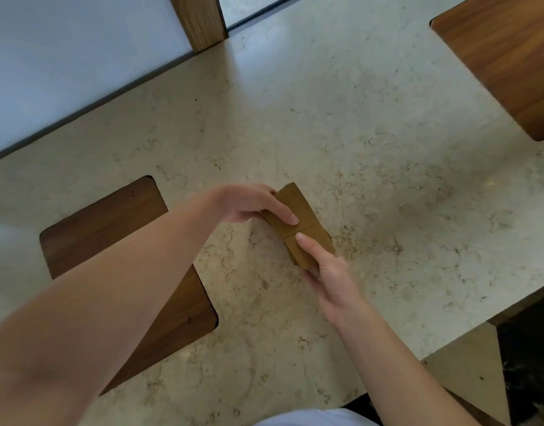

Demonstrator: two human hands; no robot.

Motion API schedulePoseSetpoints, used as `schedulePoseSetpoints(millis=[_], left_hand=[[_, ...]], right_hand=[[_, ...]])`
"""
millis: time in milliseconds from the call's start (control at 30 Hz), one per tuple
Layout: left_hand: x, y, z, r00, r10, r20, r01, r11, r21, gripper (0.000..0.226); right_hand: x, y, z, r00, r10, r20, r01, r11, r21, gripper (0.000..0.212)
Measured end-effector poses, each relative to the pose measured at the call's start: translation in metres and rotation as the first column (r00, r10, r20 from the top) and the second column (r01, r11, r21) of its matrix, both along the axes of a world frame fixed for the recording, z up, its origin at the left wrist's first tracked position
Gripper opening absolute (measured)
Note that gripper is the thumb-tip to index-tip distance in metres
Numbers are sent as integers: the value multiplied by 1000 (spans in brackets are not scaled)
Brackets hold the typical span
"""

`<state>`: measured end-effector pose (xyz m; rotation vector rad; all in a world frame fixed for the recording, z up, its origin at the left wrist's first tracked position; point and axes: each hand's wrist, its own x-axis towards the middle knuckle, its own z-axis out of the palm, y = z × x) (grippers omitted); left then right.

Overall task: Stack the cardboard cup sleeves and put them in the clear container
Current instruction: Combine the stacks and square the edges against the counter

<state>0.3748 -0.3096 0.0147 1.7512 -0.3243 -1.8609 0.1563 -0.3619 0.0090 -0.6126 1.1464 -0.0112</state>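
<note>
No text, label, brand, number or sign can be read anywhere; the brown cardboard sleeves (298, 222) at the centre show only plain, unprinted faces.

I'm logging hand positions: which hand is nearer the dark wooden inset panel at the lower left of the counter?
Left. The left hand grips the cup sleeves just right of the wooden inset panel, its forearm crossing it. The right hand holds the sleeves' near end, farther right.
</note>
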Motion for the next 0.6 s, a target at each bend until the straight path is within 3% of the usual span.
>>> schedulePoseSetpoints(millis=[167,300,433,600], left_hand=[[-2,0,-1,999,11,52,-11,1000,3,58],[-8,8,-6,1000,18,-7,-19,999,-47,56],[-11,25,-7,999,-43,-8,41,990,-137,63],[-27,68,-5,999,49,18,-46,983,-178,76]], right_hand=[[-3,6,-8,1000,-6,-19,5,998,-60,97],[-7,6,-13,1000,26,-4,-26,997,-78,116],[-17,6,-17,981,186,-51,-192,958,-213,118],[-26,5,-18,909,410,-80,-404,813,-418,118]])
